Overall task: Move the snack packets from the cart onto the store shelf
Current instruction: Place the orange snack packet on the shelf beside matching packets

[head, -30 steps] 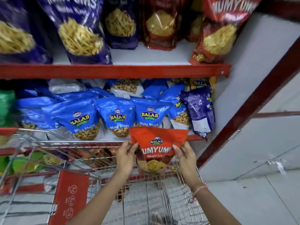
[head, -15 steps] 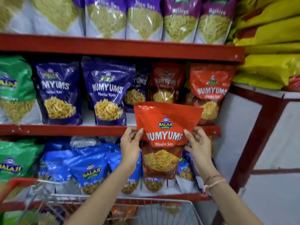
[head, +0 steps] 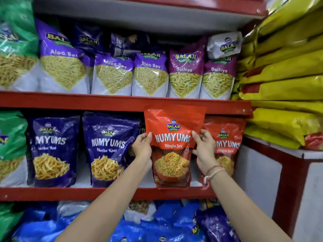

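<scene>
- a shop aisle: red metal shelving (head: 122, 103) packed with snack bags, yellow sacks (head: 283, 88) stacked at the right.
- both hands pinch one glossy orange-red numyums bhujia sev packet (head: 172, 145) by its sides, left hand (head: 142, 151) and right hand (head: 204, 151) closed on it.
- it hangs upright at the middle shelf's front, beside a matching red packet (head: 227, 142).
- placing step, i'd say; next it needs pushing back and standing on its base.
- the gap behind is hidden; the cart is out of view.
</scene>
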Action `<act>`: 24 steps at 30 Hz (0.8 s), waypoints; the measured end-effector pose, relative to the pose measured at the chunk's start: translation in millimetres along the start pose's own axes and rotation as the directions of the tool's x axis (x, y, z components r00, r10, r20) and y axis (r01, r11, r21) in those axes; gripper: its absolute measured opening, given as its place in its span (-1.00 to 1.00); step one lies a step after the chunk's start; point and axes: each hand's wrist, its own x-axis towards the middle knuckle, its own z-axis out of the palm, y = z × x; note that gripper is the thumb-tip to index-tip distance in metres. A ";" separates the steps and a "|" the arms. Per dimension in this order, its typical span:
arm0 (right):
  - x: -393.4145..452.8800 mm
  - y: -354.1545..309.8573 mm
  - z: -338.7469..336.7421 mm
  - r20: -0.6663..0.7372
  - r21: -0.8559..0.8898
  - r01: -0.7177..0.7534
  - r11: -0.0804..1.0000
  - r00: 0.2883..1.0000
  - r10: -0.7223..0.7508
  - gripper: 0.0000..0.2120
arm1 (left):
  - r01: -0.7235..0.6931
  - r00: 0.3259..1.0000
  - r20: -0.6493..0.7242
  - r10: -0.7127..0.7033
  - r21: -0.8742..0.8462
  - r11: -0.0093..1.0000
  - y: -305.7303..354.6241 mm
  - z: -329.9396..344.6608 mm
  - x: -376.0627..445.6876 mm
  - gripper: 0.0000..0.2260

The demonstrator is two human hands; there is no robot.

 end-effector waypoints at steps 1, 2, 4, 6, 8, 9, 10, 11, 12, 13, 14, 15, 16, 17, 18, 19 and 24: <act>8.1 7.6 2.9 -0.015 0.009 -0.015 1.000 1.000 0.015 -0.84 | 0.039 0.999 -0.019 -0.040 -0.043 0.998 -5.7 3.9 6.9 -0.87; 16.0 16.0 5.6 -0.021 0.023 -0.029 0.999 0.999 0.030 -0.85 | 0.070 0.997 -0.039 -0.073 -0.078 0.994 -11.6 7.4 13.2 -0.88; 30.0 31.7 11.1 -0.037 0.048 -0.052 0.998 0.998 0.054 -0.87 | 0.106 0.990 -0.074 -0.117 -0.134 0.985 -23.3 14.6 28.2 -0.97; 42.7 45.6 15.5 -0.051 0.064 -0.081 0.995 0.995 0.085 -0.87 | 0.112 0.983 -0.123 -0.134 -0.170 0.979 -33.0 20.7 42.1 -0.92; 54.9 57.8 20.1 -0.052 0.088 -0.103 0.991 0.993 0.108 -0.86 | 0.091 0.983 -0.144 -0.118 -0.182 0.979 -38.7 24.4 55.0 -0.98; 61.0 64.1 22.6 -0.049 0.098 -0.105 0.990 0.993 0.111 -0.86 | 0.084 0.984 -0.141 -0.111 -0.186 0.979 -42.0 25.6 62.2 -0.96; 67.1 71.2 25.1 -0.048 0.098 -0.099 0.990 0.993 0.105 -0.85 | 0.077 0.985 -0.138 -0.102 -0.177 0.981 -45.5 26.2 69.5 -0.93; 71.0 76.5 27.6 -0.045 0.095 -0.093 0.991 0.994 0.098 -0.84 | 0.072 0.985 -0.142 -0.095 -0.164 0.984 -48.8 25.1 76.6 -0.94; 75.6 83.1 30.4 -0.044 0.090 -0.090 0.992 0.995 0.094 -0.83 | 0.070 0.984 -0.151 -0.092 -0.144 0.987 -52.8 23.6 83.9 -0.96; 79.2 88.4 33.1 -0.044 0.086 -0.095 0.992 0.994 0.099 -0.82 | 0.069 0.983 -0.162 -0.088 -0.123 0.990 -57.3 21.8 91.1 -0.97; 81.7 91.5 35.9 -0.046 0.079 -0.105 0.991 0.993 0.109 -0.81 | 0.063 0.983 -0.168 -0.079 -0.095 0.993 -58.9 19.6 94.7 -0.95; 82.5 92.5 38.3 -0.047 0.062 -0.116 0.991 0.992 0.119 -0.82 | 0.048 0.984 -0.168 -0.058 -0.065 0.997 -61.0 16.6 98.6 -0.91; 83.4 93.4 39.3 -0.042 0.046 -0.118 0.992 0.992 0.120 -0.85 | 0.022 0.987 -0.161 -0.026 -0.029 0.999 -62.4 13.9 100.4 -0.85; 83.6 94.0 40.0 -0.028 0.034 -0.117 0.993 0.993 0.118 -0.90 | -0.001 0.988 -0.156 0.002 0.007 1.000 -63.3 10.7 99.9 -0.79; 83.3 96.2 39.8 -0.007 0.028 -0.122 0.992 0.993 0.122 -0.90 | -0.023 0.989 -0.144 0.030 0.049 0.999 -64.8 6.9 98.3 -0.75; 81.0 98.0 38.3 0.017 0.020 -0.140 0.990 0.990 0.140 -0.82 | -0.033 0.990 -0.132 0.044 0.086 0.996 -68.2 2.3 97.2 -0.71; 52.0 122.2 22.2 0.095 -0.137 -0.368 0.920 0.919 0.382 -0.25 | 0.273 0.962 -0.060 -0.266 0.224 0.936 -86.7 -22.6 77.0 -0.29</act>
